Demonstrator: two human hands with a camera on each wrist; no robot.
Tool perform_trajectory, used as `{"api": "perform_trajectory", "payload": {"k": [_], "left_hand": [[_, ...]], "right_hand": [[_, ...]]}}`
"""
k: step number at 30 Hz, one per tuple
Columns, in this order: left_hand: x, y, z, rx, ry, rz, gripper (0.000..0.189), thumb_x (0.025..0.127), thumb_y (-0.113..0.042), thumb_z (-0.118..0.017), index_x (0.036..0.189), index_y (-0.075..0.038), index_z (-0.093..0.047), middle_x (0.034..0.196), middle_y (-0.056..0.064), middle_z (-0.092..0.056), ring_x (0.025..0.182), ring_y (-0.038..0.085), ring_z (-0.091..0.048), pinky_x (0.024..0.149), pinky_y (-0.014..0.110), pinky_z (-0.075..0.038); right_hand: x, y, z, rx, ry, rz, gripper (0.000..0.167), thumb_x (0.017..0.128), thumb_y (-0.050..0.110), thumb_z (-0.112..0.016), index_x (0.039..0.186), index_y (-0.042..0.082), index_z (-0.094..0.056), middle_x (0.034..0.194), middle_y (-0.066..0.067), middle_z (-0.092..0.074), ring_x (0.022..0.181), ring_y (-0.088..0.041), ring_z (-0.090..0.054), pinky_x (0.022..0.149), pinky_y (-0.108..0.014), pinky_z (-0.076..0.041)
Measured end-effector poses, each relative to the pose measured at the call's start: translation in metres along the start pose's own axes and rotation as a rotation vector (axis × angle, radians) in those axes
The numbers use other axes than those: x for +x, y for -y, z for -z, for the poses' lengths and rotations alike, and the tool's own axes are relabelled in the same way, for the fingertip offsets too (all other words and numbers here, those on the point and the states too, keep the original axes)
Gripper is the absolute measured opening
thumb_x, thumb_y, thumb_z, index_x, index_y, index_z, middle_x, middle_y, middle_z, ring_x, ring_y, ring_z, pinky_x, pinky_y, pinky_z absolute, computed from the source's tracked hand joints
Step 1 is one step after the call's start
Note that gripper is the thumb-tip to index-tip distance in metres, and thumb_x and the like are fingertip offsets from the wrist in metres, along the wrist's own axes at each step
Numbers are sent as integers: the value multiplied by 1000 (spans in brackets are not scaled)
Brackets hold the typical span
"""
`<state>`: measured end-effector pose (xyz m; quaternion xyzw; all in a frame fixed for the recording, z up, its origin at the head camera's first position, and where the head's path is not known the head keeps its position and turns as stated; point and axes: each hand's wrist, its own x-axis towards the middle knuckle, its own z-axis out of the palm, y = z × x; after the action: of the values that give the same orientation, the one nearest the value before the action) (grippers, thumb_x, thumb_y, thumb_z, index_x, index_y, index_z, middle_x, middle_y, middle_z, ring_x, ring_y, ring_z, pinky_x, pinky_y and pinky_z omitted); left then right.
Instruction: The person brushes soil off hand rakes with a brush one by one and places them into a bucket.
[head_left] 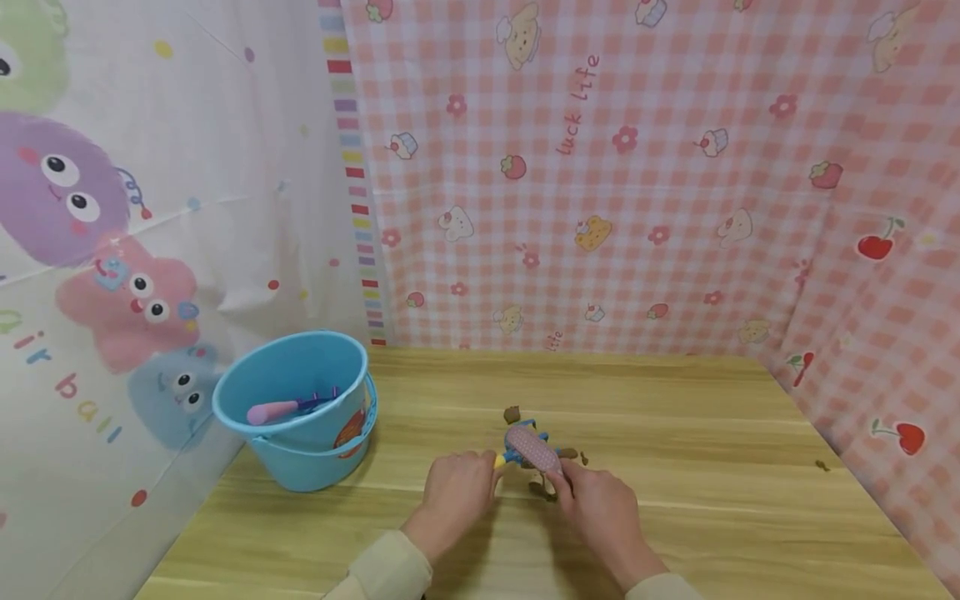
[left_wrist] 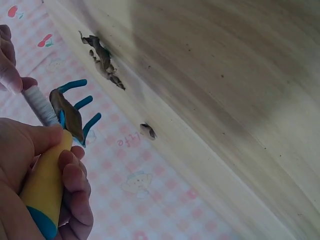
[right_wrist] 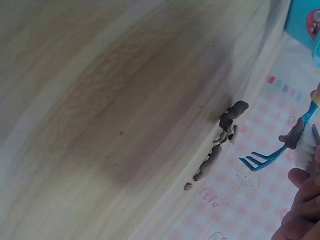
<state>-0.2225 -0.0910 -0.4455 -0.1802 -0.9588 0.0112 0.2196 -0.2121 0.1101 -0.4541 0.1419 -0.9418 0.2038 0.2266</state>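
My left hand (head_left: pixel 459 492) grips the yellow handle (left_wrist: pixel 47 180) of a small blue hand rake (left_wrist: pixel 84 102), its tines pointing away from the fist. A brown, mud-like lump (left_wrist: pixel 67 112) clings to the rake's head. In my right hand (head_left: pixel 603 508) is a brush with a pinkish, textured back (head_left: pixel 532 447). Its white bristles (right_wrist: pixel 304 150) lie against the rake beside the brown lump. In the head view the brush covers much of the rake. Brown pieces (right_wrist: pixel 207 162) lie on the table below the tools.
A light-blue bucket (head_left: pixel 311 467) stands on the left of the wood-grain table (head_left: pixel 712 533), with a pink-handled tool (head_left: pixel 272 412) inside. One small brown crumb (head_left: pixel 822 465) lies near the right edge. Patterned sheets (head_left: pixel 637 192) hang behind and at both sides.
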Motion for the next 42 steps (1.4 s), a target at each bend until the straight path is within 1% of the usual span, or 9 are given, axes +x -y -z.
{"api": "perform_trajectory", "payload": {"k": [4,11,16,26,32,34,38,40,42], "left_hand": [[-2,-1,0,14,-8,-3,29,92,-34,-70,76,-13,-57,54,-5,-42,43,8,-36,38,24,-30],[-3,-3,-1,8,-3,3,28,91,-34,-71,77,-13,-58,54,-3,-44,43,9,-40,38,25,-32],[-5,-4,-1,14,23,13,27,91,-34,-71,78,-13,-59,55,-3,-47,44,10,-42,39,26,-34],[-8,-4,-1,18,46,20,26,91,-35,-70,80,-14,-60,56,-3,-49,45,10,-46,40,26,-36],[-10,-1,-1,35,40,23,26,90,-35,-72,80,-14,-61,55,-3,-48,44,10,-46,39,26,-35],[-9,0,-1,37,39,28,26,90,-35,-73,80,-14,-61,54,-3,-48,43,10,-45,39,26,-35],[-6,0,-2,2,44,25,26,90,-33,-72,78,-13,-61,54,-4,-48,44,10,-44,39,26,-35],[-5,-2,-2,-8,50,17,26,91,-33,-72,78,-13,-61,55,-3,-49,44,10,-44,39,26,-35],[-5,-4,-3,-3,53,13,26,91,-34,-71,79,-13,-61,56,-3,-49,45,10,-45,40,27,-36]], "right_hand": [[0,-2,-3,-9,2,-31,18,91,29,-71,80,16,-66,60,-1,-59,51,-23,-58,41,-39,-39],[-2,-6,-1,-12,36,-91,17,93,28,-69,84,14,-69,65,-4,-64,53,-24,-58,42,-39,-41],[-1,-9,-3,-9,26,-88,19,92,28,-70,80,15,-67,64,-4,-63,51,-22,-57,41,-38,-40],[0,-16,-7,-10,61,-111,20,94,29,-69,86,11,-72,69,-7,-67,53,-22,-58,42,-38,-41],[2,-25,5,8,85,-212,21,97,27,-65,87,10,-70,63,-4,-60,53,-21,-53,44,-39,-40],[3,-21,7,53,66,-181,21,97,27,-64,90,9,-72,63,-1,-59,52,-17,-49,46,-38,-41],[4,-8,2,116,76,-50,22,97,29,-64,99,9,-74,66,2,-62,54,-13,-51,47,-36,-42],[2,-5,-3,90,80,-44,20,96,29,-66,98,11,-74,68,1,-65,56,-15,-55,47,-37,-43],[0,-5,-5,52,84,-77,17,95,28,-67,96,13,-74,69,0,-66,57,-17,-57,47,-38,-43]]}}
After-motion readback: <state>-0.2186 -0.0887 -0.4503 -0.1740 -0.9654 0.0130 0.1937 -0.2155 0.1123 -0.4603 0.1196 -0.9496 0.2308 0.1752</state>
